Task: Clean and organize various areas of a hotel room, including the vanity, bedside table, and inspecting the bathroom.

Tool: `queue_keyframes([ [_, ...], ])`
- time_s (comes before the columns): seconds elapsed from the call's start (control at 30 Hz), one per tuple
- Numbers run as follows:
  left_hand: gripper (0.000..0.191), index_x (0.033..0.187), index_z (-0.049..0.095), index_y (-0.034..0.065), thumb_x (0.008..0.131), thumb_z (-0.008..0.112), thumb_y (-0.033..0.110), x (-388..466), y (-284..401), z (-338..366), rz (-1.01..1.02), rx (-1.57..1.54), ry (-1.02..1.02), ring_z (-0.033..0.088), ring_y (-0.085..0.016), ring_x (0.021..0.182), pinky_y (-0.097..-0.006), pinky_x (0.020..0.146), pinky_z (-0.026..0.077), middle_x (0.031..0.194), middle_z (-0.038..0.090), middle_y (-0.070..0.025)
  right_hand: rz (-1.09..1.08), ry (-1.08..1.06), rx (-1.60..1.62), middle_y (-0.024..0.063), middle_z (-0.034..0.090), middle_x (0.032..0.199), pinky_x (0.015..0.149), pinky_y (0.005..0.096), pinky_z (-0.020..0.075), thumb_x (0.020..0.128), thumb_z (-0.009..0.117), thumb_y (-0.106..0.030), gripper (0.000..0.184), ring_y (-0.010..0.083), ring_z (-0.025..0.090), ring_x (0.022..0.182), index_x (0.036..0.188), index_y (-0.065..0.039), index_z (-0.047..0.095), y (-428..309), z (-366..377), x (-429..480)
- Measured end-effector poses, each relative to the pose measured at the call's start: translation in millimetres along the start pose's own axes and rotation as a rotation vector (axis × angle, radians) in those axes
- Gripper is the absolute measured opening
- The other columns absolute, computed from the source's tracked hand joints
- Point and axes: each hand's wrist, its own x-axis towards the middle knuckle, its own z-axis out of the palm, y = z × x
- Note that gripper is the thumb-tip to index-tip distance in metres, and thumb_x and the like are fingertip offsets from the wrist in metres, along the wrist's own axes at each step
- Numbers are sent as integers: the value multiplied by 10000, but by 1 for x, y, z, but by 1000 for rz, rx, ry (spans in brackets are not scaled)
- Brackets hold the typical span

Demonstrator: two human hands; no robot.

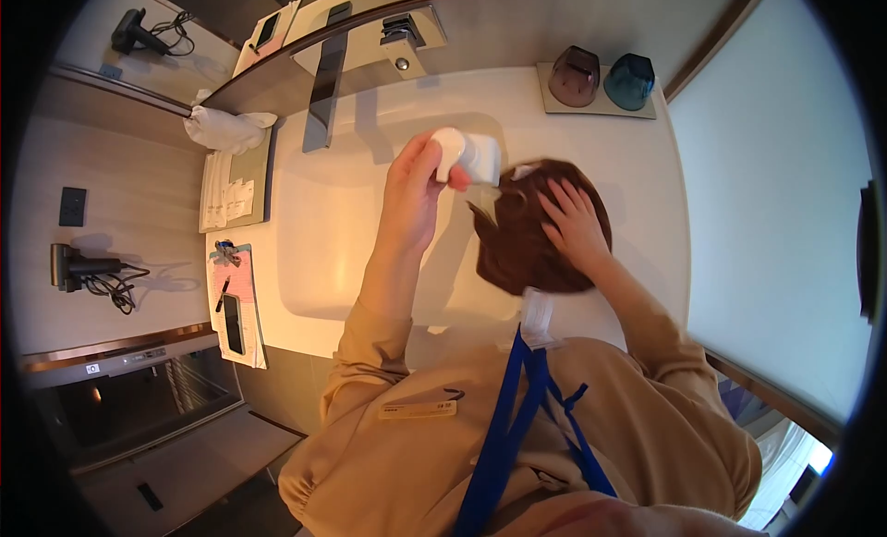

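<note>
My left hand [416, 183] is closed around a small white plastic bottle [483, 159] with a nozzle-like white head, held over the white washbasin [319, 246]. To its right, my right hand [575, 225] lies on top of a bunched brown cloth [516, 249], fingers spread over the fabric. The cloth covers part of the basin's right rim, and its edges are slightly blurred. A small whitish patch shows at the cloth's upper edge. The bottle is close to the cloth's upper left edge; whether they touch is hard to tell.
A chrome faucet spout [326, 93] juts over the basin. Purple [574, 76] and teal [629, 81] glasses stand upside down on a tray [554, 107]. At left are a tray with packets [229, 197], a clipboard [246, 329] with phone [233, 323] and pen, and a wall-mounted hair dryer [83, 265].
</note>
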Motion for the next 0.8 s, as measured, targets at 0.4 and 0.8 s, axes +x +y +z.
queue_keyframes([
  [0.4, 275, 1073, 516, 29, 926, 461, 255, 25, -69, 63, -77, -72, -92, 582, -132, 754, -262, 696, 456, 807, 612, -68, 902, 359, 612, 134, 537, 1179, 952, 344, 369, 849, 517, -113, 284, 285, 486, 1096, 1118, -35, 562, 38, -46, -139],
  [0.8, 662, 1228, 391, 12, 683, 718, 196, 53, -110, 23, 648, 1113, -348, 527, -273, 1031, -348, 856, 434, 1212, 473, -168, 552, 253, 1679, 81, 610, 1033, 834, 311, 438, 911, 457, -348, 372, 179, 556, 949, 1046, -22, 576, 27, -70, 61],
])
